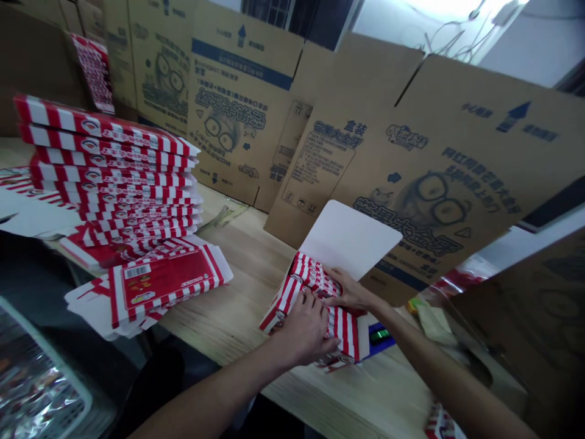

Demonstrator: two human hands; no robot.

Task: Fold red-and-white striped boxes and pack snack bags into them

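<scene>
Currently, along the table's (247,244) far edge, tall printed cardboard cartons (388,152). Toward the left end, a stack of red-and-white striped boxes (132,177), lowest ones jutting past the near edge. Below, at left, a plastic basket (50,356) of shiny packets (27,399). By the near edge, an open striped carton (346,331), white flap (350,241) raised: touches its near side with bent left hand (306,329), its opening with right hand (347,289), fingers lowered. Cannot tell firm grasp from light pressing. Just right, a blue item (380,336).
</scene>
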